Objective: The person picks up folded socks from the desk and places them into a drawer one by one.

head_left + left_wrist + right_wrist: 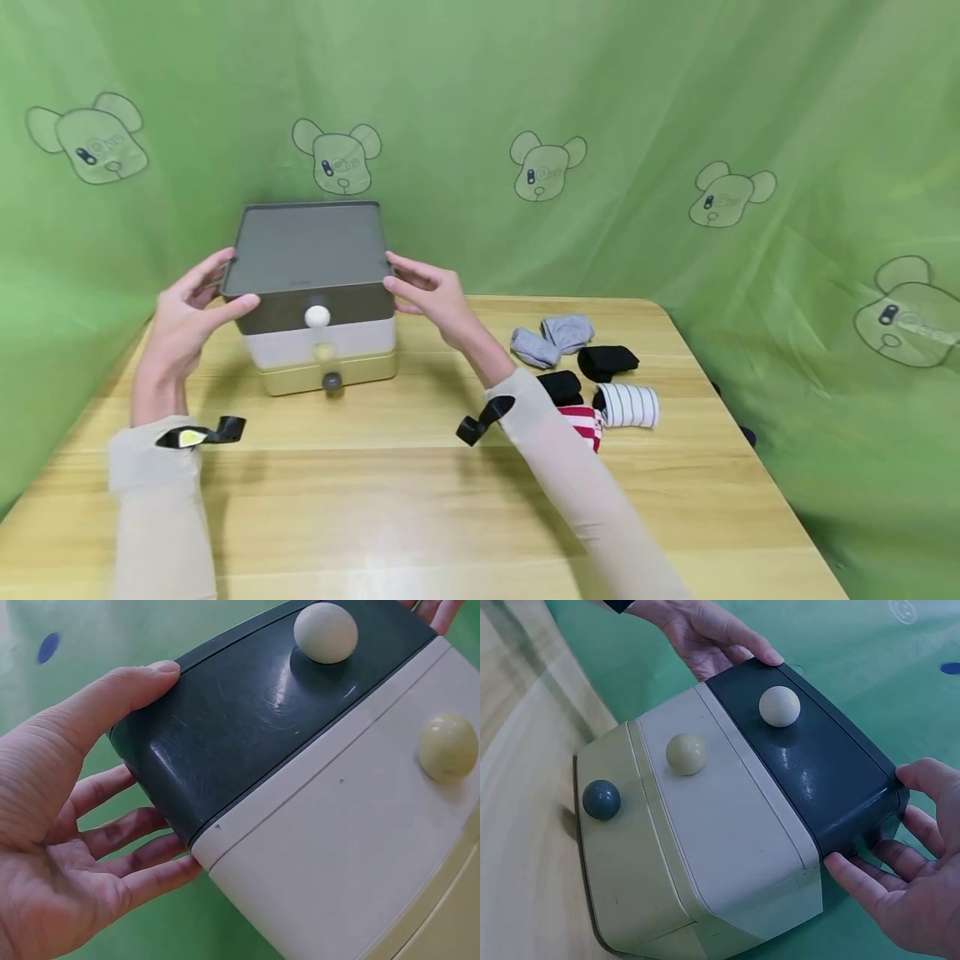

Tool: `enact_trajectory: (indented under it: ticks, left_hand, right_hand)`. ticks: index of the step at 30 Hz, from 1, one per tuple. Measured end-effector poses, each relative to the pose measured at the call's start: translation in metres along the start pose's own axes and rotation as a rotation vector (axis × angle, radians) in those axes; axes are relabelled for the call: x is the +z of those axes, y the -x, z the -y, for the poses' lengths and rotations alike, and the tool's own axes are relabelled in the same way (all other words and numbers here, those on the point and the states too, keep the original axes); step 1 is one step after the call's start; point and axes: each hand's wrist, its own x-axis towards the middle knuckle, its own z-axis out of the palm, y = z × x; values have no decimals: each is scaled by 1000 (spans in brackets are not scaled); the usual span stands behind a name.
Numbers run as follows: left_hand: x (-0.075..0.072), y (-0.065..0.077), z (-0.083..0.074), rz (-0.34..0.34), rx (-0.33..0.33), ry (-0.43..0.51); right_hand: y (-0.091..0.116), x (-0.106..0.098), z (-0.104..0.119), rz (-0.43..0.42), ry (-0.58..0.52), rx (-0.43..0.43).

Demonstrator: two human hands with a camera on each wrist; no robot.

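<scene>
A three-tier set of small storage drawers stands on the table at the left: a dark grey top drawer (281,313) with a white round knob (317,317), a white middle drawer (322,802) with a cream knob, and a pale yellow bottom drawer (637,877) with a dark knob. My left hand (180,325) grips the dark tier's left side, thumb on its front corner, fingers along the side. From the other side, my right hand (438,304) holds the same tier, with the thumb near its front edge. All three tiers appear stacked together.
Rolled socks lie on the wooden table (337,500) at the right: grey socks (567,333), black socks (607,361), a white striped sock (632,406) and a red-and-white sock (587,425) partly behind my right forearm. A green curtain (450,100) hangs around the table.
</scene>
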Motion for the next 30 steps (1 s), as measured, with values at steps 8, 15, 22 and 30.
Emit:
enact_trajectory:
  ticks: [8,15,22,30]
  left_hand:
    - [48,-15,7,35,-32,-147]
    - [83,-29,14,86,-16,-149]
    - [102,-39,19,120,2,-137]
    - [112,-44,23,128,9,-124]
  right_hand:
    - [18,-49,4,-50,21,-10]
    - [28,-83,11,-100,39,-7]
    - [31,-101,14,-144,46,3]
    - [32,-111,13,-154,67,3]
